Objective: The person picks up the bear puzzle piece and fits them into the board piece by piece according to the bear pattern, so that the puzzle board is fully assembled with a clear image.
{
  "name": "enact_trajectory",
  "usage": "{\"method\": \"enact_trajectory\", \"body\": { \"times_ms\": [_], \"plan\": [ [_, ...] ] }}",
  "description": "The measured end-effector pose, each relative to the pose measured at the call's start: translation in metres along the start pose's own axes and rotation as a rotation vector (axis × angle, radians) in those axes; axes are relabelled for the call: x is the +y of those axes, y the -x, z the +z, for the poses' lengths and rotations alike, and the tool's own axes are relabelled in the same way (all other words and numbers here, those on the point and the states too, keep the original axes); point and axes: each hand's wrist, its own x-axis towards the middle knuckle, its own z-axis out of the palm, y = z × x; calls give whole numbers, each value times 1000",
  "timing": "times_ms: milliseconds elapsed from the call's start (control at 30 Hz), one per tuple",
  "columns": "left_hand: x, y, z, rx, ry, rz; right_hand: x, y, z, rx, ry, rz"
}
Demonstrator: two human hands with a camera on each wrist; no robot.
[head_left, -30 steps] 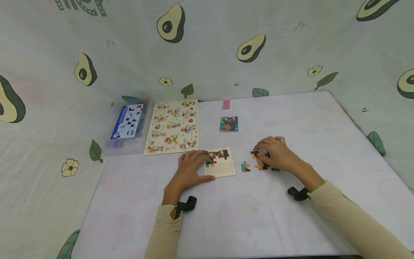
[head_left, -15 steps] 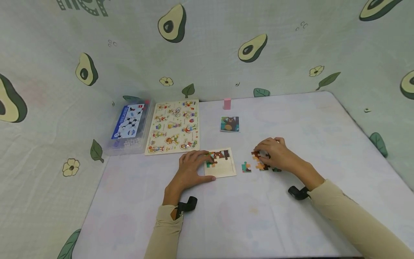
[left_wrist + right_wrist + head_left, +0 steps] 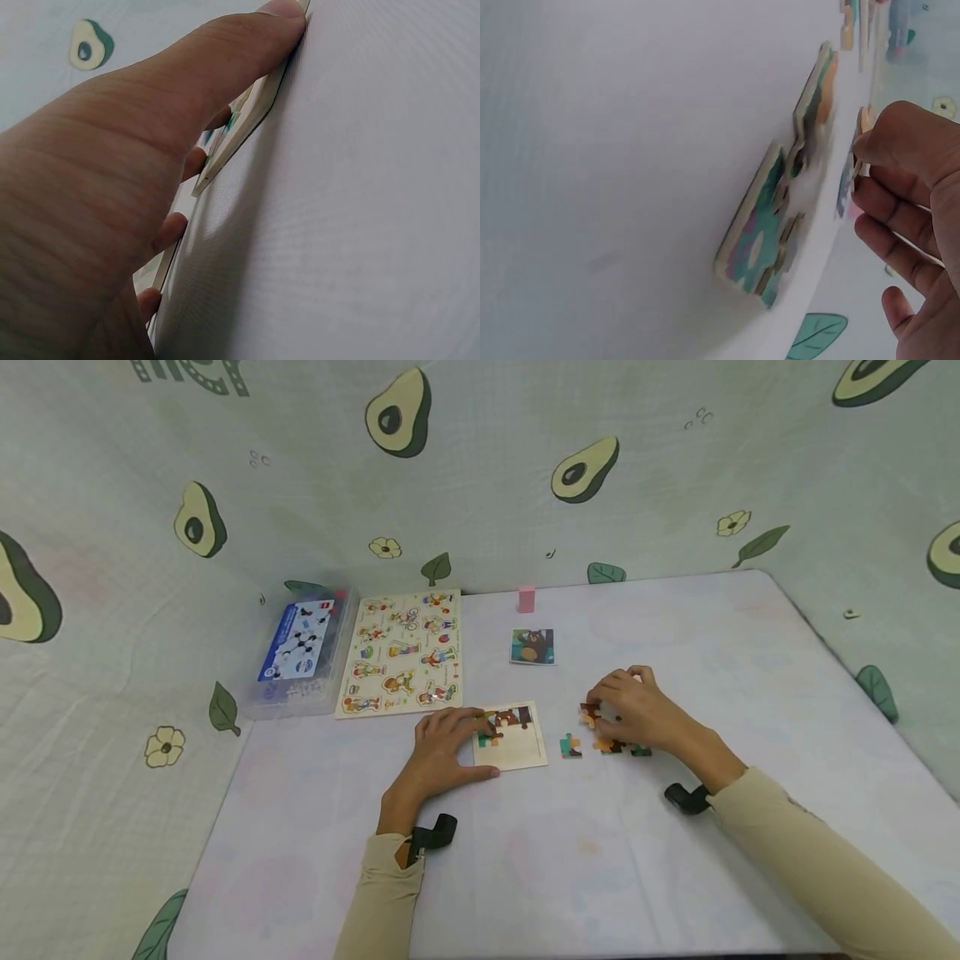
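A wooden jigsaw tray (image 3: pixel 521 752) lies mid-table with bear-picture pieces (image 3: pixel 510 718) along its far side and left. My left hand (image 3: pixel 442 752) holds it at the left. The thumb lies along its near edge and the fingertips reach over the left part, as the left wrist view also shows. To the right, my right hand (image 3: pixel 637 710) pinches a puzzle piece (image 3: pixel 861 142) between thumb and index finger, the other fingers loosely bent. Below it lie loose puzzle pieces (image 3: pixel 609 746), partly hidden by the hand. One green and orange piece (image 3: pixel 571 747) lies between tray and right hand.
A small bear picture card (image 3: pixel 532 647) lies beyond the tray, with a pink block (image 3: pixel 527 600) behind it. At the back left are a wooden board of printed figures (image 3: pixel 401 652) and a clear plastic box (image 3: pixel 296 647) with a blue label. An avocado-print cloth (image 3: pixel 480 485) hangs behind.
My right hand has shifted slightly away and to the left, its piece now a little farther from the pieces below. The left hand and tray stay put.
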Motion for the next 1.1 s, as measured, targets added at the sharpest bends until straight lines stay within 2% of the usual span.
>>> {"method": "enact_trajectory", "body": {
  "times_ms": [367, 833, 1100],
  "plan": [
    [-1, 0, 0, 9, 5, 11, -18, -10, -8, 62, -54, -33],
    [0, 2, -1, 16, -1, 7, -38, -23, -7, 34, -101, -56],
    [-2, 0, 1, -5, 1, -3, -47, -31, -4, 11, -98, -65]
  ]
}}
